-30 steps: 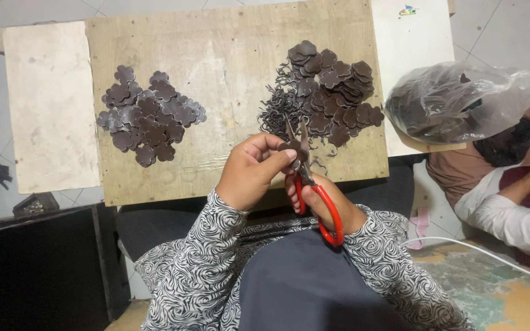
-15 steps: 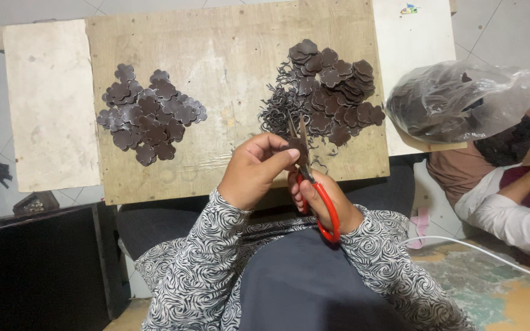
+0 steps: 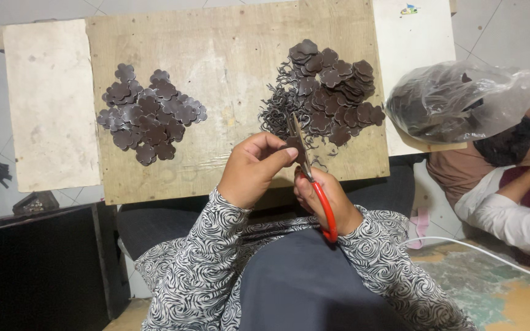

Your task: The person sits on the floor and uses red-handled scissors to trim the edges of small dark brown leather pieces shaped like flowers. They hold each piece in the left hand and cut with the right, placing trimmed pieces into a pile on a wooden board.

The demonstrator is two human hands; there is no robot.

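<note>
My right hand (image 3: 327,197) grips red-handled scissors (image 3: 314,184), whose blades point up toward the board. My left hand (image 3: 254,167) pinches a small dark brown flower-shaped piece (image 3: 291,144) right against the blades. Both hands hover over the near edge of a wooden board (image 3: 228,67). On the board's left lies a pile of trimmed dark flower pieces (image 3: 149,114). To the right sits a second pile of dark pieces (image 3: 337,92) with thin curly offcuts (image 3: 277,110) beside it.
A pale slab (image 3: 47,104) lies left of the board. A clear plastic bag of dark pieces (image 3: 458,101) rests at the right edge. Another person (image 3: 510,184) sits at the right. A white cable (image 3: 480,254) runs across the floor. A dark box (image 3: 32,270) stands lower left.
The hands have barely shifted; the scissors and the small piece stay at the same spot over the board's near edge.
</note>
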